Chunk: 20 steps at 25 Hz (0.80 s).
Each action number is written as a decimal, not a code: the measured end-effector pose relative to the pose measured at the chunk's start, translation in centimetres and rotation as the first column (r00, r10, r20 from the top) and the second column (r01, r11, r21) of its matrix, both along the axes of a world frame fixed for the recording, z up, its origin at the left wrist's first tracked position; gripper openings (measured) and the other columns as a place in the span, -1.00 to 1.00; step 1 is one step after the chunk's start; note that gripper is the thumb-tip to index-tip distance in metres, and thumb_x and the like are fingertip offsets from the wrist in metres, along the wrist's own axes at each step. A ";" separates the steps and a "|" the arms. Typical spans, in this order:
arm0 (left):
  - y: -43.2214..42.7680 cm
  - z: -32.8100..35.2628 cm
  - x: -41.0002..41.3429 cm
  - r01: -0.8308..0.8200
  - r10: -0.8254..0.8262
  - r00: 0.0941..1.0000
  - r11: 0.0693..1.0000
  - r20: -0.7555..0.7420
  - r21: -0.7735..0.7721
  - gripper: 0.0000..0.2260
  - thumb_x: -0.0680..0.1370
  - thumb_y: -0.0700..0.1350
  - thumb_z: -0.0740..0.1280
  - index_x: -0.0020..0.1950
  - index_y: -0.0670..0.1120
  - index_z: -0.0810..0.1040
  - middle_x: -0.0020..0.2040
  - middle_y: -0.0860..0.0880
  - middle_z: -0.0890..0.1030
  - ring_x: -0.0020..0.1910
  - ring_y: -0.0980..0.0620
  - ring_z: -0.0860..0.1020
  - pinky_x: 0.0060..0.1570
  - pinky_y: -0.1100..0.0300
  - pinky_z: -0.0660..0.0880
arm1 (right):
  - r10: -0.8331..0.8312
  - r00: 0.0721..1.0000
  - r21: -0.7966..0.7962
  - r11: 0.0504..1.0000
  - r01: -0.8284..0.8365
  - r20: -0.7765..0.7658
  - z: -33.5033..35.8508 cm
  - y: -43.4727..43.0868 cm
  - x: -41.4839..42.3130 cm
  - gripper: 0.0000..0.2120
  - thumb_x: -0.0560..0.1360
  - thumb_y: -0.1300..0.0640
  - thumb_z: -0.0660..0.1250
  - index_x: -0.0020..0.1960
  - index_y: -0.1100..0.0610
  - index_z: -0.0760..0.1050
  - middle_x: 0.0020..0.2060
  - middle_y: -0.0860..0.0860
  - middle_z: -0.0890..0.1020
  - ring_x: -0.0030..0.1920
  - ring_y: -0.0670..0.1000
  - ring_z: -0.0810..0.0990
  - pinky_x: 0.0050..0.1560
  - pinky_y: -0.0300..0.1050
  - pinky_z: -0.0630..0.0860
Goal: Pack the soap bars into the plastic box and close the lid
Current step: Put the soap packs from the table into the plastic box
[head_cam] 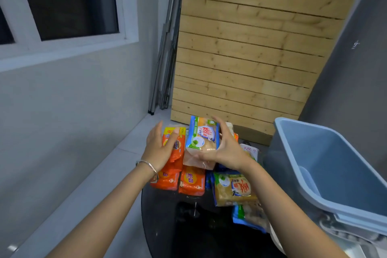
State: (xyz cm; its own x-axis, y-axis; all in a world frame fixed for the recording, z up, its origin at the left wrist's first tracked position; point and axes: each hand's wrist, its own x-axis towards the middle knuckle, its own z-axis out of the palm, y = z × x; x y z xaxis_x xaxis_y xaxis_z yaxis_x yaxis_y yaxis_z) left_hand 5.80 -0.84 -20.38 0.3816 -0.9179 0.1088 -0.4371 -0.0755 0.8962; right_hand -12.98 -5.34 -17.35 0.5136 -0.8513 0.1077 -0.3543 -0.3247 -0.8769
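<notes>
Several wrapped soap packs lie piled on a round black table [167, 226]. My right hand [227, 151] grips a blue-and-white pack of tan soap [201, 138] and holds it upright above the pile. My left hand [159, 146] rests on an orange soap pack [178, 153], fingers curled over its top. More orange packs [191, 182] and tan packs [234, 191] lie in front. The blue plastic box [335, 165] stands open at the right, and nothing shows inside it. Its lid is not in view.
A slatted wooden panel [251, 48] leans against the wall behind the table. Folded metal poles [167, 48] stand in the corner. A window [62, 2] is on the left wall. Pale floor tiles [94, 184] run along the left.
</notes>
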 end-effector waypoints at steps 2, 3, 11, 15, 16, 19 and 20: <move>1.6 3.4 -1.4 0.180 -0.191 0.953 0.981 -0.237 -0.068 -0.35 0.40 0.31 0.21 0.41 0.00 0.33 0.35 0.03 0.44 0.29 0.04 0.46 0.18 0.16 0.45 | 0.023 0.992 -0.093 0.996 -0.011 0.123 2.9 1.4 -0.6 0.08 0.15 0.21 0.64 0.47 -0.10 0.07 0.20 -0.10 0.52 0.10 -0.25 0.59 0.08 -0.31 0.56; 2.4 5.4 -2.3 0.299 -0.313 0.853 0.949 -0.418 -0.101 -0.35 0.34 0.34 0.26 0.32 0.02 0.45 0.28 0.01 0.54 0.18 0.02 0.56 0.09 0.13 0.53 | 0.044 0.988 -0.149 0.989 -0.022 0.148 4.4 2.2 -0.9 0.09 0.15 0.23 0.63 0.47 -0.12 0.06 0.15 -0.23 0.53 0.09 -0.30 0.58 0.02 -0.39 0.54; 2.5 12.1 -10.8 0.375 -0.479 0.655 0.877 -0.585 -0.299 -0.70 0.52 0.03 0.28 0.16 -0.08 0.60 -0.02 -0.09 0.71 -0.15 0.04 0.68 -0.19 0.19 0.62 | -0.026 0.907 0.297 0.948 -0.111 0.420 11.7 4.7 -9.3 -0.09 0.25 -0.11 0.52 0.49 0.02 0.21 0.21 -0.05 0.63 0.15 0.02 0.65 0.11 0.00 0.60; 0.0 12.4 -16.7 0.417 -0.532 0.625 0.846 -0.572 -0.332 -0.67 0.53 0.00 0.28 0.25 -0.08 0.51 0.08 -0.12 0.68 -0.05 -0.01 0.67 -0.14 0.17 0.62 | -0.158 0.896 0.399 0.917 -0.022 0.414 11.2 3.7 -14.2 -0.47 0.28 -0.06 0.44 0.19 0.14 0.58 0.07 0.12 0.70 -0.05 0.01 0.70 0.00 -0.11 0.65; -0.8 12.1 -18.5 0.444 -0.555 0.621 0.831 -0.553 -0.336 -0.68 0.53 -0.01 0.27 0.26 -0.08 0.48 0.09 -0.11 0.67 -0.04 -0.01 0.67 -0.12 0.16 0.61 | -0.218 0.887 0.399 0.916 0.042 0.407 10.8 3.3 -15.6 -0.44 0.27 -0.05 0.45 0.21 0.16 0.57 0.08 0.12 0.70 -0.06 0.01 0.70 -0.02 -0.12 0.65; -2.6 10.7 -22.8 0.496 -0.604 0.650 0.797 -0.462 -0.345 -0.68 0.52 0.05 0.24 0.19 -0.08 0.49 -0.01 -0.01 0.67 -0.16 0.21 0.66 -0.21 0.36 0.57 | -0.302 0.868 0.437 0.892 0.112 0.394 9.2 2.0 -19.7 -0.51 0.27 -0.08 0.45 0.14 0.12 0.62 0.03 0.09 0.72 -0.09 -0.01 0.72 -0.15 -0.17 0.64; -3.3 10.0 -23.8 0.506 -0.603 0.679 0.798 -0.419 -0.328 -0.62 0.52 0.12 0.18 0.23 -0.05 0.47 0.04 0.03 0.65 -0.09 0.27 0.64 -0.14 0.41 0.54 | -0.333 0.862 0.470 0.873 0.130 0.381 8.6 1.7 -20.9 -0.53 0.26 -0.10 0.46 0.10 0.11 0.64 0.03 0.08 0.72 -0.09 -0.01 0.72 -0.12 -0.15 0.64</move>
State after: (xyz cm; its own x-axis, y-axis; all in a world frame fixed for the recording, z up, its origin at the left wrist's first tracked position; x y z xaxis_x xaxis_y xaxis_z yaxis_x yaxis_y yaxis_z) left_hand -17.96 -4.14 -10.34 -0.1473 -0.9611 0.2335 0.1424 0.2130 0.9666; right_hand -33.89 -3.63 -8.79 0.2793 -0.9529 -0.1183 0.0812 0.1461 -0.9859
